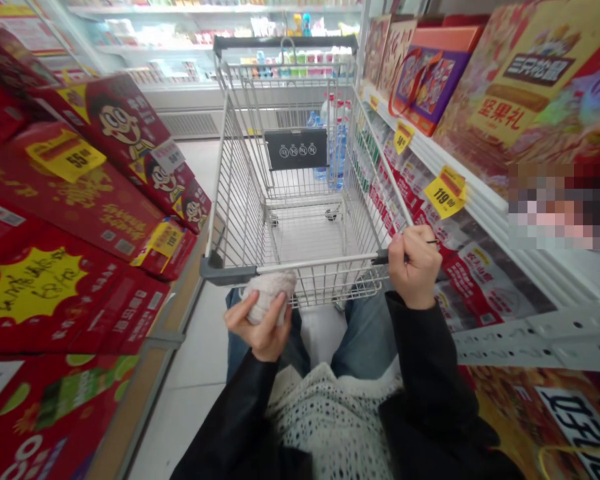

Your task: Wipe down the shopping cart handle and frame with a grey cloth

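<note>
Head view: the person is leaning over their knees (pixel 367 340), facing the near end of a cart (pixel 325 261).
Cloth: the left hand (pixel 263 333) is gripping a bunched pale cloth (pixel 274 288) against the near rim, left of its middle; loose folds could be catching on wire ends if it slides sideways.
Corner: the right hand (pixel 415 267) is closing in a fist over the near right corner; exactly what the fingers are wrapping is hiding.
Wheels: castors (pixel 331 214) are showing below; hard pressing might be setting the cart rolling if that fist loosens.
Aisle: boxes (pixel 75 200) are crowding the left, a shelf (pixel 490 207) the right; a swerve could be knocking knuckles or a price tag (pixel 446 192).
Bottles: blue ones (pixel 339 143) are showing through the wires.
Fridge: a lit one (pixel 195 97) is standing farthest off.
</note>
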A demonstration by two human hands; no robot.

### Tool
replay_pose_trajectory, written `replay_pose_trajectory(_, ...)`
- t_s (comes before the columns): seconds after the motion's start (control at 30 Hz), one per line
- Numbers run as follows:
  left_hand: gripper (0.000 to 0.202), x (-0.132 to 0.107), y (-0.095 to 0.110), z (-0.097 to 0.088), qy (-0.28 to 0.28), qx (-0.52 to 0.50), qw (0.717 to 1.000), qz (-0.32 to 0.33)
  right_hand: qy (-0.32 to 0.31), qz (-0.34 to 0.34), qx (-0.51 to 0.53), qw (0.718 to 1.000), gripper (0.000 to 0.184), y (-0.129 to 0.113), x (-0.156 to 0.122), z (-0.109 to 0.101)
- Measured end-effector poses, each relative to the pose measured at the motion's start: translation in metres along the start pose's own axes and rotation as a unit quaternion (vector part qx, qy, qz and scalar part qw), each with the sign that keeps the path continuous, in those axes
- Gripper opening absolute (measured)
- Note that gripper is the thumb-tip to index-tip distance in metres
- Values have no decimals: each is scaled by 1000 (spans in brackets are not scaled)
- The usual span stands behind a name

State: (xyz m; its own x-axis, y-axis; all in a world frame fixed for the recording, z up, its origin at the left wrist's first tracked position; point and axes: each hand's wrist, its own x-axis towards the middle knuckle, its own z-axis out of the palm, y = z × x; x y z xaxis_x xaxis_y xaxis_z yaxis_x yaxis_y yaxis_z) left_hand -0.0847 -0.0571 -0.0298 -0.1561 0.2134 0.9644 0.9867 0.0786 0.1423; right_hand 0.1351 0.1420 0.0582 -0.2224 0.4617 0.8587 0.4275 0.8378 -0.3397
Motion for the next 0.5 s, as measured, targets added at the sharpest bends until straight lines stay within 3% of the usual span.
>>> replay_pose_trajectory(0.1, 36, 1, 19, 14, 9, -14, 999, -29, 4, -1, -5, 1000, 41, -2, 1, 2)
replay_pose_trajectory(0.23, 26, 5, 46, 38, 3, -44, 999, -7, 5, -3, -8, 1000, 42, -2, 3, 2)
replay_pose_trajectory(0.5, 23, 17, 40, 32, -18, -56, 998, 30, 35, 12, 0, 999, 47, -1, 6, 3)
